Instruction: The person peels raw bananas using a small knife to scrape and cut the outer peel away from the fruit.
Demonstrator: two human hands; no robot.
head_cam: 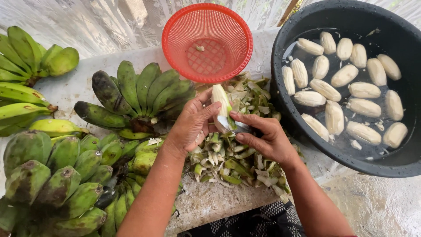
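At the centre of the frame we found both hands closed on one half-peeled pale banana with green skin strips (pixel 220 105). The left hand (pixel 191 125) gripped its lower part from the frame's left, thumb and fingers wrapped around it. The right hand (pixel 263 138) pressed in from the frame's right at the base; a grey, metallic-looking piece (pixel 237 128) showed under its fingertips, possibly a knife blade, but we could not tell for certain.

The banana's long axis ran nearly upright in the frame, tip toward the red round plastic mesh basket (pixel 207 41) above and base between the two hands. Both hands touched it; the left covered more of its length.

Directly under the hands lay one heap of green and pale banana peelings (pixel 228 162) on the grey stone slab (pixel 210 202).

Counts, working outward:
- Red basket: one, upper centre, holding a single small scrap.
- Black round plastic tub of water (pixel 307 145): one, right side of the frame, just beside the peel heap.
- Peeled pale bananas (pixel 342 94) floating in it: about twenty.
- Bunches of unpeeled green bananas (pixel 136 94): we counted about five, from centre to the left edge; overlap at lower left prevented an exact count.
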